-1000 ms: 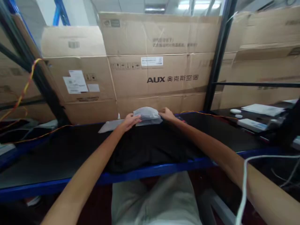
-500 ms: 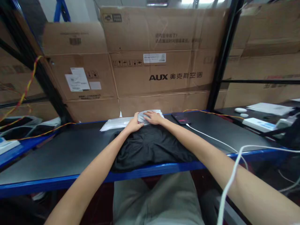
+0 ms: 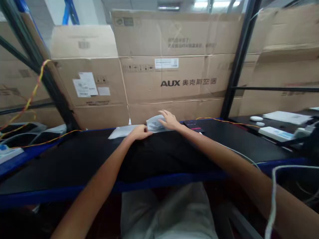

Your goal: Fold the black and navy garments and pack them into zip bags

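A black cloth [image 3: 161,156], probably a garment, lies folded on the dark table in front of me, its folds hard to make out in the dim light. At its far edge my left hand [image 3: 140,132] is closed, fingers curled down on the cloth. My right hand [image 3: 169,120] is open, fingers apart, over the right part of a crumpled whitish plastic packet [image 3: 154,123]. Whether its fingertips touch the packet I cannot tell. Left of the packet, partly behind my left hand, lies a flat white plastic bag [image 3: 120,132].
Large cardboard boxes [image 3: 144,93] form a wall behind the table [image 3: 74,159]. A dark phone [image 3: 193,125] lies right of my right hand, with a white cable [image 3: 236,152] running right. A white power strip [image 3: 275,133] is farther right. Black rack posts [image 3: 230,73] stand at both sides.
My right hand has lifted slightly, its fingers rising off the packet. My left hand has drawn a little left and toward me, its fingers more curled. The picture of the cloth has darkened.
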{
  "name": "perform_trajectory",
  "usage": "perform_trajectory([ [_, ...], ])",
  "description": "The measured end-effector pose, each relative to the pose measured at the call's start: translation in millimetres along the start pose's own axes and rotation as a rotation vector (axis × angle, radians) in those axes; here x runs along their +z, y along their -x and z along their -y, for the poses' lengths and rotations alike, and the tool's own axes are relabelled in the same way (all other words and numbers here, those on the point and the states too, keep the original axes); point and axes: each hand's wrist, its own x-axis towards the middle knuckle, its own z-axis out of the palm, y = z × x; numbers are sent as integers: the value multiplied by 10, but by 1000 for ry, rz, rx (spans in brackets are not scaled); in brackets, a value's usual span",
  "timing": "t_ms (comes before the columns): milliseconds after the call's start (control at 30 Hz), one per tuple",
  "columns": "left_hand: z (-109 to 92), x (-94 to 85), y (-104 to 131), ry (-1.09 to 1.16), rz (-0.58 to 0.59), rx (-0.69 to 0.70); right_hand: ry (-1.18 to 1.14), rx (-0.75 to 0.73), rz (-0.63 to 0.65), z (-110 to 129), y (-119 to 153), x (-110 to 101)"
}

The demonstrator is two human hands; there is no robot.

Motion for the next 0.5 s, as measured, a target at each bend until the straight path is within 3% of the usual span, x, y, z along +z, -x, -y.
perform_trajectory([
  [67, 20, -27, 38, 17, 62, 49, 3, -39, 18, -33, 116, -171],
  [267, 24, -39, 50, 41, 87, 107, -3, -58, 297, -283, 407, -568],
  [500, 5, -71, 37, 78, 61, 113, 83, 13, 478, -347, 440, -629],
])
